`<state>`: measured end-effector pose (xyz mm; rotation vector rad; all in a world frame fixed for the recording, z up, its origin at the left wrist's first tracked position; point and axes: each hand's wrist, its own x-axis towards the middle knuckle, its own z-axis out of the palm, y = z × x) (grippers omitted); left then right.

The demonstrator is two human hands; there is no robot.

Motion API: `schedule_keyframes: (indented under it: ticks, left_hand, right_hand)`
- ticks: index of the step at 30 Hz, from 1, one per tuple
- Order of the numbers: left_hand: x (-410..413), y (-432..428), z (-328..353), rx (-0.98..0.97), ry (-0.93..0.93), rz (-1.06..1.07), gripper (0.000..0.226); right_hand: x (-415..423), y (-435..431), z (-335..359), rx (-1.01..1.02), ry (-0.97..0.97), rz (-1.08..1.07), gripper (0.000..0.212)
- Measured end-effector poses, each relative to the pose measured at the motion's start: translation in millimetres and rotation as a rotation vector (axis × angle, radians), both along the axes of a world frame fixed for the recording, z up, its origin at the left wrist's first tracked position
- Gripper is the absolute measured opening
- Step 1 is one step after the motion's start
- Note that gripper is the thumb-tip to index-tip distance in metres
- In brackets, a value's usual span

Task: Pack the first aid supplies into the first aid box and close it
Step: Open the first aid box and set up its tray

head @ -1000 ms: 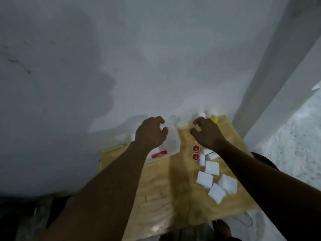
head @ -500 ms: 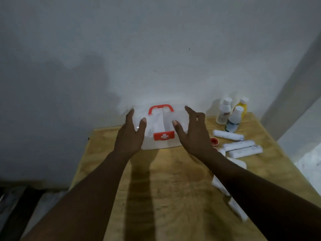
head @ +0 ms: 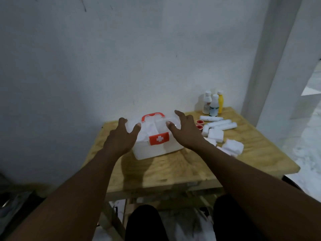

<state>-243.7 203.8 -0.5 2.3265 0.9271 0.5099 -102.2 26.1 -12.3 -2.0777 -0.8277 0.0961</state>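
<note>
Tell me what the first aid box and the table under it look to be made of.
First aid box: likely plastic, smooth milky-white walls, translucent lid, glossy red handle and latch. Table: looks like unfinished plywood, pale with swirling grain and a matte surface.

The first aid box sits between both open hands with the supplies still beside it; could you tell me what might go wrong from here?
1. The right hand is near the bottles; a sweep toward the first aid box could topple them.
2. The gauze pads lie near the table edge and could slide off.
</note>
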Motion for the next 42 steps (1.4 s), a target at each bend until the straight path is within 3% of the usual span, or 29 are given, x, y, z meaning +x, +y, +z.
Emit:
schedule_keyframes:
  ticks: [6,11,15,18,20,23,25,35,42]
  left_hand:
    - [-18.9,-12.7,8.1,0.13,0.029,0.016,0.071]
    - [-11.7,-22.3,4.2,0.047,-0.151,-0.082,0.06]
    - [-0.9,-24.3,-11.4,0.046,-0.083,-0.101,0.06]
    - [3.5,-28.1,-20.1,0.067,-0.103,-0.046,0.062]
    - [5.9,-27.9,-22.0,0.077,-0.102,-0.033,0.063]
    - [6.9,-26.9,-21.8,0.087,-0.089,-0.028,0.063]
    - [6.9,-26.5,-22.3,0.09,-0.085,-0.03,0.064]
    - [6.3,-23.5,-22.5,0.082,-0.083,-0.038,0.074]
    - [6.7,-21.4,-23.3,0.102,-0.066,-0.058,0.069]
  right_hand:
    - [-14.5,-11.5,5.8,0.038,0.15,0.008,0.074]
    - [-16.2,-11.9,6.4,0.11,0.252,-0.132,0.082]
    - [-18.5,-3.5,-3.8,0.189,0.3,-0.33,0.088]
    - [-19.9,11.4,-11.1,0.229,0.542,-0.385,0.095]
    - [-24.4,17.9,-10.8,0.353,0.729,-0.385,0.085]
    - [-27.1,19.3,-9.2,0.464,0.832,-0.391,0.061]
    - [-29.2,17.4,-7.6,0.484,0.844,-0.384,0.054]
    - [-31.2,15.5,-8.5,0.426,0.802,-0.368,0.059]
    - [-33.1,26.7,-3.4,0.46,0.628,-0.44,0.044]
